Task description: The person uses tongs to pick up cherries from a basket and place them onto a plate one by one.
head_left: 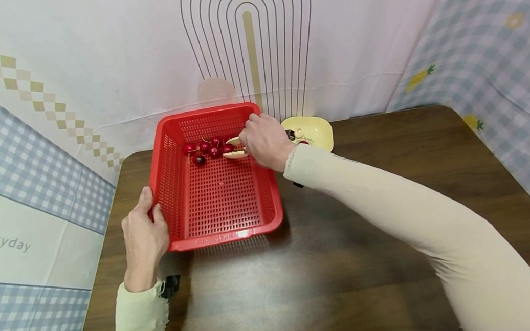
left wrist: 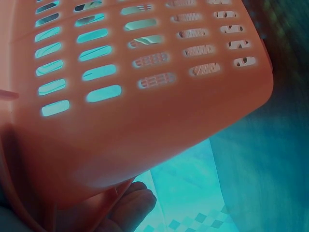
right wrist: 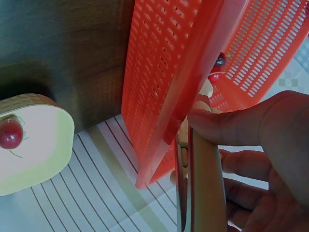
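Note:
A red plastic basket (head_left: 222, 189) with slotted walls stands toward the back of the table. My left hand (head_left: 146, 230) grips its left rim, and in the left wrist view fingertips (left wrist: 133, 205) show beyond the rim. Several dark red cherries (head_left: 205, 147) lie at the basket's far end, some with stems. My right hand (head_left: 265, 141), above the right rim, holds a pair of tongs (right wrist: 207, 188). Their cream scalloped tips (head_left: 235, 154) reach in, spread around the cherries at the right of the cluster. In the right wrist view the thumb presses along the tongs' handle.
A pale yellow dish (head_left: 320, 133) stands right of the basket, partly behind my right wrist, with a cherry (right wrist: 10, 133) in it. The brown wooden table (head_left: 274, 298) meets a patterned cloth backdrop (head_left: 146, 50) behind and at the sides.

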Available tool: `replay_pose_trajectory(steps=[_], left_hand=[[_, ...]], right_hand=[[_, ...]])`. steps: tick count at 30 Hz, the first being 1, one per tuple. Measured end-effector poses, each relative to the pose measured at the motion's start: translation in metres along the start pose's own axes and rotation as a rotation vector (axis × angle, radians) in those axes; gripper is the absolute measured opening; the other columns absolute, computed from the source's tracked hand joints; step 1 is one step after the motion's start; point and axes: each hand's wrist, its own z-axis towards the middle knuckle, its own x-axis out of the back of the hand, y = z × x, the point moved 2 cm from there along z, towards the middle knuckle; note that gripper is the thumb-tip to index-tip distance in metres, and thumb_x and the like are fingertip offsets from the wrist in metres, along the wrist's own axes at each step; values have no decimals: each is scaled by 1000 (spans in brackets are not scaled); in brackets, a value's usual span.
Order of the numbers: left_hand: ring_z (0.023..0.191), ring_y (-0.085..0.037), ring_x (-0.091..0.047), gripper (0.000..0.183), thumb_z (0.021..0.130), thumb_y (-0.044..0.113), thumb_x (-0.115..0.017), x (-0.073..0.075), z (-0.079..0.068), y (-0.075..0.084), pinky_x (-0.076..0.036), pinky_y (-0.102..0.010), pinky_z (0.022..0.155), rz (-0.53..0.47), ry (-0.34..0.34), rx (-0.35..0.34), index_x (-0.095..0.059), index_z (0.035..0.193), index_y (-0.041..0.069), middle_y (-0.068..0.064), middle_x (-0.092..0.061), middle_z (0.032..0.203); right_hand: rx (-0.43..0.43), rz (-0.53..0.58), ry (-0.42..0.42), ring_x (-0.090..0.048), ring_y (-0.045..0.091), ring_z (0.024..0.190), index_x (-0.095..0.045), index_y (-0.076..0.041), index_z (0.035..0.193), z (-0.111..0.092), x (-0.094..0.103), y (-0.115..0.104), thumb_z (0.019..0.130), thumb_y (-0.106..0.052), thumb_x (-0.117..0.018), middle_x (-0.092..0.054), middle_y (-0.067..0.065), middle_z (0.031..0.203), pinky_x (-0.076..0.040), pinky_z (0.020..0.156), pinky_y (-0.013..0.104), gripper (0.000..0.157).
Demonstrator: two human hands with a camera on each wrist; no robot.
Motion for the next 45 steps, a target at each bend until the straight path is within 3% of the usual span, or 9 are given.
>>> replay_pose_trajectory(steps=[12,18,23,32,41,45], left_hand=[[142,-39,-48,50,102,8,-54,1,0,0,-40,-54,116,1,4,3,-47,152,11,-10,-46,157],[142,-39,-48,50,102,8,-53,1,0,0,-40,-54,115,1,2,2,-47,152,9,-10,-46,157],[142,-39,-48,50,102,8,-53,0,0,0,-41,-55,115,1,2,-1,-47,152,8,-11,-46,157],[142,-39,-47,50,103,9,-53,0,-1,1,-40,-55,115,4,-4,10,-45,153,10,-11,-45,158],[141,-40,-48,50,102,8,-53,1,-1,1,-41,-55,115,1,4,-4,-47,151,8,-11,-46,157],[142,-39,-48,50,103,8,-53,0,-1,1,-41,-55,115,4,3,1,-46,152,9,-11,-45,157]], right_hand=[[15,-18,37,-60,25,92,-75,-11,90,-9,4,4,98,-22,-63,-73,7,92,-52,83,33,18],[20,-34,43,-61,25,95,-75,-11,93,-12,7,7,93,-14,-63,-73,7,95,-54,84,33,13],[27,-20,54,-62,26,96,-75,-9,94,-17,8,11,93,-17,-67,-74,8,96,-54,85,34,12],[32,1,56,-60,25,95,-74,-5,102,-28,8,18,88,-21,-77,-74,10,101,-54,84,33,21],[38,43,125,-60,27,92,-73,-2,97,-35,10,26,89,-12,-68,-74,14,98,-55,81,35,14],[39,33,122,-60,27,92,-72,-1,101,-37,11,28,86,-13,-72,-73,14,99,-55,81,35,20]])
